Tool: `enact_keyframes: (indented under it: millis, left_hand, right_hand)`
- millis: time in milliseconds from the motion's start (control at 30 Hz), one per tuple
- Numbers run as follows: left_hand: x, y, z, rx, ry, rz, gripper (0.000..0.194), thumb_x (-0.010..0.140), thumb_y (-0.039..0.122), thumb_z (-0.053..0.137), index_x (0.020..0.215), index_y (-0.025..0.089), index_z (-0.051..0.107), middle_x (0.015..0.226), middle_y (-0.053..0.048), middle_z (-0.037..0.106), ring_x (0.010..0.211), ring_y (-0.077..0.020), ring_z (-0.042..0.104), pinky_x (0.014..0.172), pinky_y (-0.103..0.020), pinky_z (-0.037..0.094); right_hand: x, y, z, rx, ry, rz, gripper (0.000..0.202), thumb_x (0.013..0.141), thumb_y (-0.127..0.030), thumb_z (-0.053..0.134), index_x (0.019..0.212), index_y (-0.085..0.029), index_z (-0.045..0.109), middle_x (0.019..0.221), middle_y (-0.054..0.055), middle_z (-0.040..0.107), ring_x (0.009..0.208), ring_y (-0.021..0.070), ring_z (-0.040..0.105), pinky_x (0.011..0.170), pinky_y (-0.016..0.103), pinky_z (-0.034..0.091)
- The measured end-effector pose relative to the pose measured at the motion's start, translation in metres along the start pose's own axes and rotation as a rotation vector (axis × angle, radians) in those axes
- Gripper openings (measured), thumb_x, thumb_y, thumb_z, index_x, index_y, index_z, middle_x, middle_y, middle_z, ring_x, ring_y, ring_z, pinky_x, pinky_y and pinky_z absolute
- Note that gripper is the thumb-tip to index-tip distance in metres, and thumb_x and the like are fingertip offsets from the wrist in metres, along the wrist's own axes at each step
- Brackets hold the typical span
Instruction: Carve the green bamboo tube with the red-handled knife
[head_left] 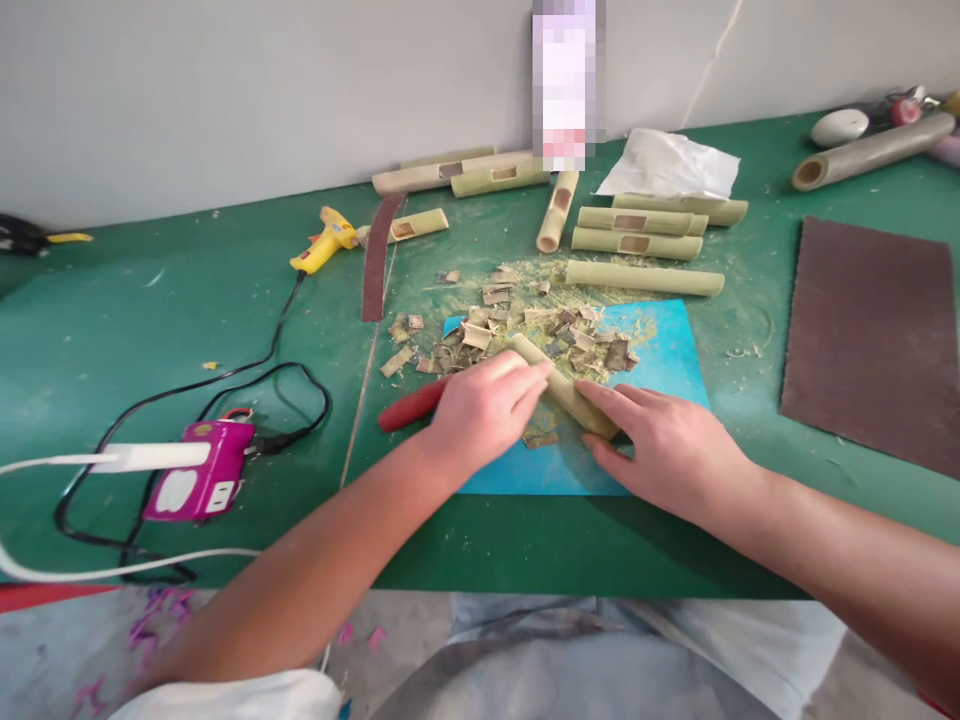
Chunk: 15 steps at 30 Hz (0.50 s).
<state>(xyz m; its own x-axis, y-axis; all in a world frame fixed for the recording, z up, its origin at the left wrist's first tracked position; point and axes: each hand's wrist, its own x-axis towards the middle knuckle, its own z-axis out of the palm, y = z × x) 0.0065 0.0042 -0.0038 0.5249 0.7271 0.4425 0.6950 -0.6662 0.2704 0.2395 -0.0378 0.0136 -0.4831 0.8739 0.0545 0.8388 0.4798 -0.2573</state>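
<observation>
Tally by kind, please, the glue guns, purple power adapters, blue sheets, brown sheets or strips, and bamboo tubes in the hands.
Glue gun: 1
Purple power adapter: 1
Blue sheet: 1
Brown sheet and brown strip: 2
Held bamboo tube: 1
Total: 6

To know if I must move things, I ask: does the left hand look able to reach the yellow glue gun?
Probably yes: the glue gun lies uncovered on the table. But the left hand is on a bamboo tube, and must likely leave that first.
</observation>
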Motion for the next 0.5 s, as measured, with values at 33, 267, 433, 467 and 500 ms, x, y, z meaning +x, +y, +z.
enact_keyframes:
  millis: [33, 267, 433, 467, 500]
  left_hand:
    - [-0.0004, 0.0002, 0.0005, -0.031, -0.016, 0.021, 0.025, 0.102, 0.023, 0.052, 0.113, 0.013, 0.072, 0.086, -0.007, 0.072, 0.079, -0.0148, 0.069, 0.074, -0.025, 0.056]
    - [-0.001, 0.0028, 0.0032, 0.049, 0.044, 0.027, 0.026, 0.102, 0.023, 0.052, 0.113, 0.012, 0.073, 0.088, -0.008, 0.074, 0.079, -0.0148, 0.07, 0.071, -0.024, 0.057]
    - [-0.0016, 0.0079, 0.002, 0.051, 0.043, 0.014, 0.026, 0.103, 0.021, 0.05, 0.108, 0.01, 0.074, 0.081, -0.007, 0.071, 0.076, -0.0147, 0.069, 0.07, -0.024, 0.056]
    - [-0.0018, 0.008, 0.0017, 0.076, 0.069, -0.006, 0.026, 0.103, 0.021, 0.05, 0.106, 0.01, 0.074, 0.08, -0.007, 0.07, 0.075, -0.0149, 0.068, 0.069, -0.025, 0.056]
    - [-0.0019, 0.0081, 0.0016, 0.091, 0.075, -0.003, 0.027, 0.103, 0.021, 0.05, 0.107, 0.009, 0.074, 0.078, -0.006, 0.069, 0.074, -0.0147, 0.067, 0.067, -0.024, 0.055]
  right_hand:
    - [0.0001, -0.0001, -0.0001, 0.006, -0.004, -0.001, 0.046, 0.089, -0.031, 0.057, 0.134, -0.019, 0.061, 0.092, 0.003, 0.073, 0.075, 0.0205, 0.068, 0.057, 0.03, 0.041]
    - [0.0013, -0.0003, -0.002, -0.001, -0.004, -0.001, 0.045, 0.09, -0.03, 0.056, 0.134, -0.019, 0.06, 0.094, 0.004, 0.074, 0.076, 0.0193, 0.068, 0.059, 0.029, 0.041]
    - [0.0008, 0.0008, -0.0002, 0.006, 0.001, -0.002, 0.046, 0.09, -0.031, 0.057, 0.134, -0.019, 0.06, 0.093, 0.003, 0.074, 0.074, 0.0192, 0.067, 0.059, 0.029, 0.041]
    - [0.0007, 0.0009, 0.0002, 0.005, 0.0, -0.003, 0.046, 0.09, -0.031, 0.057, 0.134, -0.019, 0.06, 0.093, 0.003, 0.074, 0.074, 0.0194, 0.067, 0.059, 0.029, 0.042]
    - [0.0007, 0.001, 0.0004, 0.005, -0.002, -0.005, 0.046, 0.09, -0.031, 0.057, 0.134, -0.019, 0.06, 0.093, 0.004, 0.074, 0.074, 0.0196, 0.067, 0.059, 0.029, 0.042]
